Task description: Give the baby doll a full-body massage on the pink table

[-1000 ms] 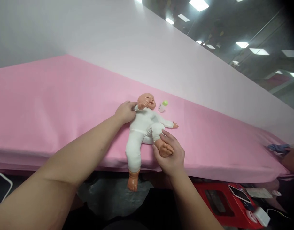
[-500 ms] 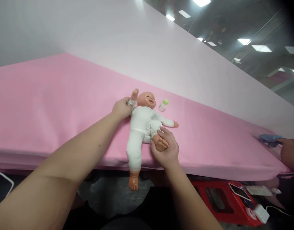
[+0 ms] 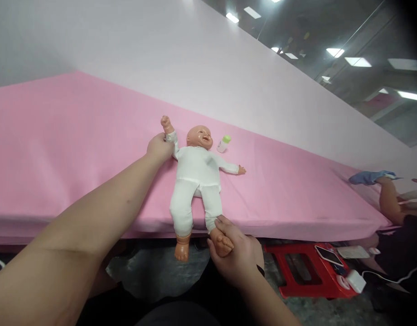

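A baby doll (image 3: 198, 165) with a white cloth body lies face up on the pink-covered table (image 3: 283, 190), its feet hanging past the front edge. My left hand (image 3: 160, 148) is closed round the doll's raised arm near the wrist, on the left of its head. Low at the table edge, my right hand (image 3: 237, 253) grips the doll's other-side leg at the ankle, with the bare foot showing above my palm. A small bottle with a green cap (image 3: 224, 144) lies beside the doll's head, apart from both hands.
A red plastic stool (image 3: 310, 271) stands below the table at right, bearing a phone (image 3: 329, 255) and a white charger block (image 3: 356, 281). Further right, another person's arm (image 3: 388, 201) rests near a blue cloth (image 3: 368, 177). A pale wall (image 3: 143, 59) rises behind the table.
The doll's leg in my right hand has gone from bent up against its body to stretched down over the edge. My left hand has drawn the doll's arm outward to the left.
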Motion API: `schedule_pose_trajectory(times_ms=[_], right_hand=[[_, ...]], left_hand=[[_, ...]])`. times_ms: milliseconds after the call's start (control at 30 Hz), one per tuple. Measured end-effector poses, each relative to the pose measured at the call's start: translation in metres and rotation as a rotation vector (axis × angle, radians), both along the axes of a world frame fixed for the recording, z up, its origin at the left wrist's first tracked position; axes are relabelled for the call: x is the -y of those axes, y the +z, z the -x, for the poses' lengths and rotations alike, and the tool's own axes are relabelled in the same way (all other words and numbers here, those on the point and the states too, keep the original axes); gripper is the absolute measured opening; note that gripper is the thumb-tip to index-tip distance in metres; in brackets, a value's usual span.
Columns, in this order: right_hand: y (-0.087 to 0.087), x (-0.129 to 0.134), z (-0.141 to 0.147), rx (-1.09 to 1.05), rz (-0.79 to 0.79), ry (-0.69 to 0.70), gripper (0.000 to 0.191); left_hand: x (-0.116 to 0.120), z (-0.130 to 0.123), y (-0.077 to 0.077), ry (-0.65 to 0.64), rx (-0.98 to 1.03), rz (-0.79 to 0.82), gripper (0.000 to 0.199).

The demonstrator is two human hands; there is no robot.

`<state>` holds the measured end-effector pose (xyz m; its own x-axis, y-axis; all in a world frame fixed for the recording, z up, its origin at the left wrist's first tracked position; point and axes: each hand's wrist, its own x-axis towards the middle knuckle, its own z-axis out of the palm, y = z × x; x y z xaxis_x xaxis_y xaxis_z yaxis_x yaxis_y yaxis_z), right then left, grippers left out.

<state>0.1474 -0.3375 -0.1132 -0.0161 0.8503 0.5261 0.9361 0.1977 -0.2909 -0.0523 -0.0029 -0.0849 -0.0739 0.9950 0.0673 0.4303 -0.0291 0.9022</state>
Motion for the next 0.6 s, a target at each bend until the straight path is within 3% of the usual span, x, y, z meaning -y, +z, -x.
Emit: schedule_pose_trajectory(times_ms=[167, 267, 333, 500, 600], right_hand=[[-0.004, -0.003, 0.001, -0.028, 0.007, 0.009, 0.038], [0.006, -0.005, 0.003, -0.047, -0.008, -0.006, 0.042], [0.014, -0.011, 0.002, -0.086, -0.057, 0.007, 0.045], [0.026, -0.054, -0.003, -0.169, -0.22, 0.092, 0.047], [0.025, -0.093, -0.006, -0.198, -0.216, 0.086, 0.045]], left_hand=[[0.019, -0.009, 0.008, -0.15, -0.24, -0.238, 0.027], [0.027, -0.016, 0.007, -0.309, -0.39, -0.392, 0.048], [0.027, -0.019, 0.005, -0.363, -0.449, -0.404, 0.058], [0.027, -0.019, 0.003, -0.411, -0.502, -0.377, 0.062], [0.028, -0.017, 0.004, -0.427, -0.505, -0.377, 0.063]])
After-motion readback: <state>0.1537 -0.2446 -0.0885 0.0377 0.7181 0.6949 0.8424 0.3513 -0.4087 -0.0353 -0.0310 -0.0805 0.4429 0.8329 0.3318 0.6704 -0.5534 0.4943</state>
